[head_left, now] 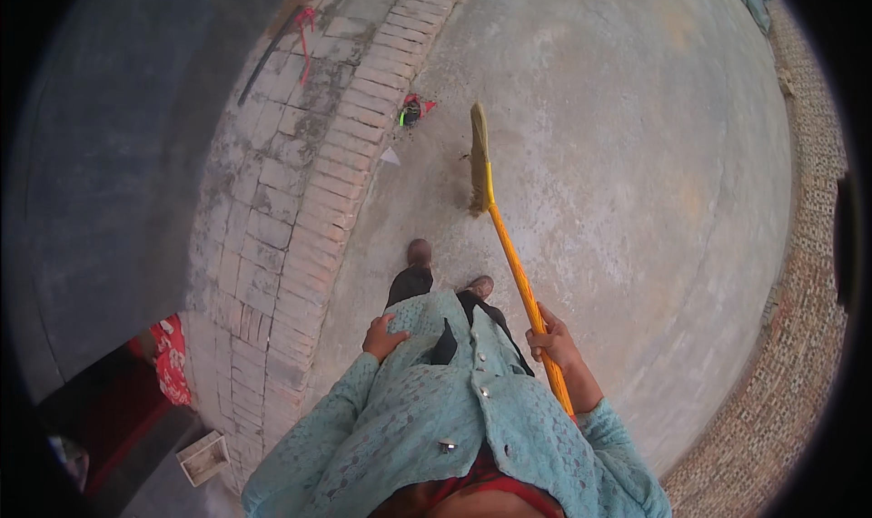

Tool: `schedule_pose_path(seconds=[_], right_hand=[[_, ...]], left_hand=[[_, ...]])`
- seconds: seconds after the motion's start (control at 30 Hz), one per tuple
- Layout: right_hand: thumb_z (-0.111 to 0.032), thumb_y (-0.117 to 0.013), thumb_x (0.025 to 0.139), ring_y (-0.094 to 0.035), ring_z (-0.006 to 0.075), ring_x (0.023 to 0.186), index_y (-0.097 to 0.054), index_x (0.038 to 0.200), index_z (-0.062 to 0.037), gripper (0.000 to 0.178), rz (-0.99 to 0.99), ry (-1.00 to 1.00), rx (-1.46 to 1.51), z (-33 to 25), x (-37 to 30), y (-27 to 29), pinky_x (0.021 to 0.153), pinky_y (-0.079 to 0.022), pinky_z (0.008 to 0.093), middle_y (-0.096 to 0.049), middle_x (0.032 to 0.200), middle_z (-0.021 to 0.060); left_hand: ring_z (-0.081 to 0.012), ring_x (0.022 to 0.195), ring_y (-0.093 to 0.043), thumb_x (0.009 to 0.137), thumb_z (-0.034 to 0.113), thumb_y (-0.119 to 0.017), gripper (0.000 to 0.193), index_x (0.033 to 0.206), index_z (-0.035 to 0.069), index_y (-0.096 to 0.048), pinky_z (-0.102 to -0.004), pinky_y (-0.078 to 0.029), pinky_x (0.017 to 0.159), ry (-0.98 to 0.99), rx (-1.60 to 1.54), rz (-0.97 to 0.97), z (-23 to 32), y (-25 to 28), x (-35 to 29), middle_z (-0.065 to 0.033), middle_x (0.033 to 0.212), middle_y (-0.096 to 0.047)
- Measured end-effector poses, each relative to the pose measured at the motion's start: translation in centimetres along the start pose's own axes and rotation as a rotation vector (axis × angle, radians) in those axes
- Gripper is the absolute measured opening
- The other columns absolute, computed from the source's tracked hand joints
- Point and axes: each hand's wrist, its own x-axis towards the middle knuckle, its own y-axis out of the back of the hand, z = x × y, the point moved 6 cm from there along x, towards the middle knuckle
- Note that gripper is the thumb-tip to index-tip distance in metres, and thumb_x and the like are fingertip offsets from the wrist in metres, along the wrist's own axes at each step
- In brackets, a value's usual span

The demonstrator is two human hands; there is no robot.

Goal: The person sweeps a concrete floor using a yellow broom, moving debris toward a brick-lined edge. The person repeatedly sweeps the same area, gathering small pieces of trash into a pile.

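Right hand (551, 341) closed tight around long orange-handled straw broom (505, 246); left hand (382, 338) loosely open, flat against teal knitted cardigan (436, 409), left of broom.

From my remote seat the head view reads as soft, even daylight, with no hard sun patches and no glare. The concrete floor (636, 155) in the upper right of the frame is the brightest area, pale and slightly washed. Shadows are faint; I see only a weak dark smudge under the broom head (479, 159). The left of the frame falls into a dull blue-grey dimness. Fisheye distortion is strong: the brick strip (309, 200) bows into a curve, and a black vignette rings the edges. The centre looks reasonably sharp, while detail softens and smears toward the rim, most in the lower left.
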Motion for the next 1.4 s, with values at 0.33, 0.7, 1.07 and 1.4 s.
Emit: schedule_pose_path(seconds=[0.33, 0.7, 1.07, 1.4], right_hand=[[0.007, -0.047, 0.067, -0.043, 0.0118, 0.039, -0.024, 0.12, -0.0009, 0.058, -0.101, -0.137, -0.025, 1.0, 17.9, -9.9, 0.034, -0.037, 0.0231, -0.043, 0.054, 0.0034], [0.007, -0.049, 0.069, -0.041, 0.0089, 0.044, -0.027, 0.127, -0.0134, 0.065, -0.372, 0.024, 0.42, -2.1, 13.1, -8.9, 0.037, -0.035, 0.0202, -0.048, 0.067, 0.006], [0.005, -0.052, 0.067, -0.044, 0.0096, 0.044, -0.027, 0.128, -0.0119, 0.068, 0.054, 0.186, 0.551, 8.7, -5.5, 8.3, 0.037, -0.037, 0.0218, -0.051, 0.072, 0.0091], [0.006, -0.043, 0.074, -0.044, 0.0086, 0.044, -0.031, 0.103, -0.0139, 0.038, 0.27, 0.129, 1.427, 20.3, -10.2, 15.4, 0.037, -0.04, 0.0167, -0.047, 0.074, 0.014]], left_hand=[[-0.0314, 0.103, -0.044, 0.062, 0.039, -0.066, 0.065, 0.114, 0.007, -0.045, -0.0368, -0.037, 0.086, -0.051, -0.023, -0.007, -1.8, 0.5, 1.0, -0.0174, 0.11, -0.045], [-0.0304, 0.105, -0.043, 0.061, 0.039, -0.067, 0.066, 0.114, 0.005, -0.045, -0.0363, -0.036, 0.088, -0.017, -0.007, -0.038, -0.1, 0.2, 1.3, -0.0183, 0.111, -0.044], [-0.0308, 0.101, -0.046, 0.061, 0.038, -0.068, 0.06, 0.107, 0.004, -0.05, -0.0351, -0.037, 0.086, -0.037, 0.12, -0.082, 3.2, -2.9, 3.1, -0.0195, 0.108, -0.047], [-0.0263, 0.091, -0.053, 0.063, 0.035, -0.067, 0.053, 0.101, 0.001, -0.055, -0.0341, -0.041, 0.08, -0.158, 0.206, -0.139, 4.9, -5.2, 5.0, -0.018, 0.097, -0.056]])
